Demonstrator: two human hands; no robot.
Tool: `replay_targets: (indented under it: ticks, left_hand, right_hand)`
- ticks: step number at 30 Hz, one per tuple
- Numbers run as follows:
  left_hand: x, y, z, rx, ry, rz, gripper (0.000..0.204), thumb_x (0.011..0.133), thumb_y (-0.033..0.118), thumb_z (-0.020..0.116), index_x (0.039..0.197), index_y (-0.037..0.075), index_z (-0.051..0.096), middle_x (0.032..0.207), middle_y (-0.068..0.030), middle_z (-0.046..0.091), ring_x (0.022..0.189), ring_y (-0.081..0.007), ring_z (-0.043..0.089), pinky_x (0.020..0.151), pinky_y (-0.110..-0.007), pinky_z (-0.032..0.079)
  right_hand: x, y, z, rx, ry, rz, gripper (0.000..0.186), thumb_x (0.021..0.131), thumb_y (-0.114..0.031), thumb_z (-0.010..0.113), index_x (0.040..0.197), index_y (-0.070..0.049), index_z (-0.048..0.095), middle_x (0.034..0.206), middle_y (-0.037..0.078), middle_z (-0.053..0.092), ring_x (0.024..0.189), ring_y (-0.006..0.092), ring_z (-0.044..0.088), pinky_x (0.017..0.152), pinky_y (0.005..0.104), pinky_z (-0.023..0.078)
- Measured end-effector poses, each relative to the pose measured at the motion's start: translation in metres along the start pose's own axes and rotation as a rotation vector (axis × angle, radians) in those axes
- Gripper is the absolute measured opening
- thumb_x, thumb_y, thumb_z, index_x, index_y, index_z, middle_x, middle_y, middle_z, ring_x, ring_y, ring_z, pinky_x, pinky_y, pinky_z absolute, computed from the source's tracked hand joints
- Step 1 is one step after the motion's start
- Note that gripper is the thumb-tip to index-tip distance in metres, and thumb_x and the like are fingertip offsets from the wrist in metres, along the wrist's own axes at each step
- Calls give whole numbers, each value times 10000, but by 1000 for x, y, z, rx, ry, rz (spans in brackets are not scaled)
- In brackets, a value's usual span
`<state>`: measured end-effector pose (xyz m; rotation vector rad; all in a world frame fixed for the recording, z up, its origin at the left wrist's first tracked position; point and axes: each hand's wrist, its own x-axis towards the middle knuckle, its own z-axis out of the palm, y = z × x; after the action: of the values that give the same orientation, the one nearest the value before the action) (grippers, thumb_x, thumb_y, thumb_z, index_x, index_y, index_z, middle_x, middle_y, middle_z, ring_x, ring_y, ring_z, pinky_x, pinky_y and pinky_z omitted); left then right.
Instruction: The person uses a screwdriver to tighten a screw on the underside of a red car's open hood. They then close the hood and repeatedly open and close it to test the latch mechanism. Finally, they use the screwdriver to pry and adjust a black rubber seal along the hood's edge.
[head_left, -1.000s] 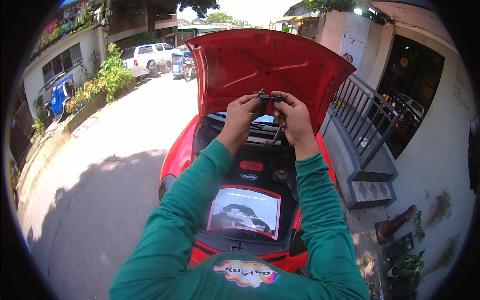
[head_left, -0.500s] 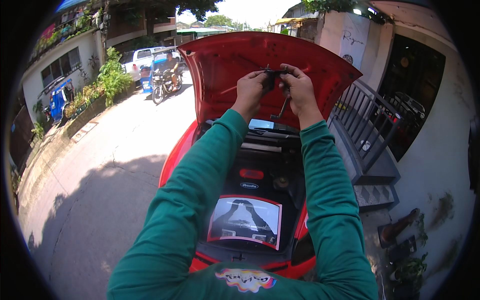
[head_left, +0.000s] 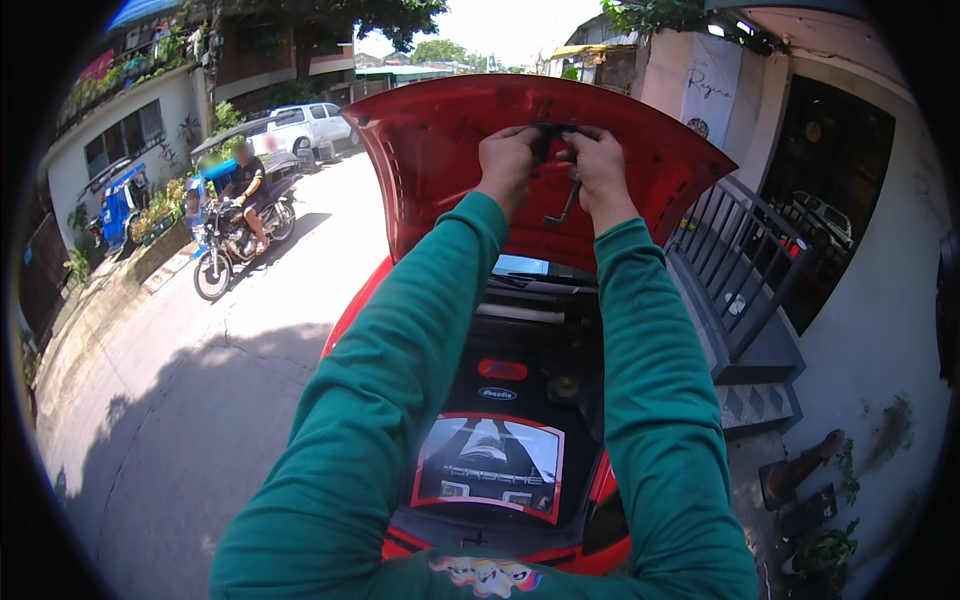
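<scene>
Both my arms reach up to the underside of the raised red hood (head_left: 430,180). My left hand (head_left: 505,165) is closed on a small black bracket (head_left: 543,138) held against the hood near its upper edge. My right hand (head_left: 597,170) pinches the same bracket from the right, fingers curled, and a metal rod with a bent end (head_left: 566,208) hangs below those fingers. The bracket's details are too dark and small to make out. Below lies the car's open front compartment (head_left: 515,345), with a red-framed glossy panel (head_left: 485,455) in its black lining.
A person (head_left: 245,190) rides a motorcycle with a sidecar (head_left: 225,250) along the road at left. A white pickup (head_left: 315,125) stands farther back, a blue vehicle (head_left: 125,205) by the left wall. At right are steps with a railing (head_left: 750,275), a dark doorway and potted plants (head_left: 820,540).
My hands and the bracket have risen from in front of the hood's lower part to its upper edge. The motorcycle and rider have come nearer along the road, moving left in view.
</scene>
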<state>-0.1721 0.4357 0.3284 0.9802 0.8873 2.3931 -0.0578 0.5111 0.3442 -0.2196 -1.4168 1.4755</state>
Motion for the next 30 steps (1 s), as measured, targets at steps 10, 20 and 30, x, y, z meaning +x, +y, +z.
replay_targets:
  ticks: [10, 20, 30]
  left_hand:
    - [13, 1, -1, 75, 14, 20, 191, 958, 74, 725, 1116, -34, 722, 999, -88, 746, 861, -196, 717, 717, -337, 585]
    - [8, 20, 14, 641, 189, 248, 237, 897, 151, 788, 984, -69, 796, 833, -122, 781, 745, -171, 726, 692, -335, 556]
    - [11, 26, 9, 906, 212, 289, 312, 878, 304, 772, 943, 2, 820, 851, -204, 781, 854, -346, 779, 806, -446, 588]
  right_hand:
    - [15, 3, 6, 15, 50, 20, 274, 953, -59, 710, 1200, -3, 604, 965, 86, 728, 667, 162, 702, 495, 300, 421]
    - [23, 9, 6, 92, 47, 69, 202, 954, -44, 696, 1124, -8, 593, 946, 105, 714, 685, 185, 695, 475, 317, 405]
    - [16, 2, 18, 148, 113, 27, 198, 951, -71, 735, 1112, 2, 644, 929, 82, 720, 650, 176, 682, 461, 308, 406]
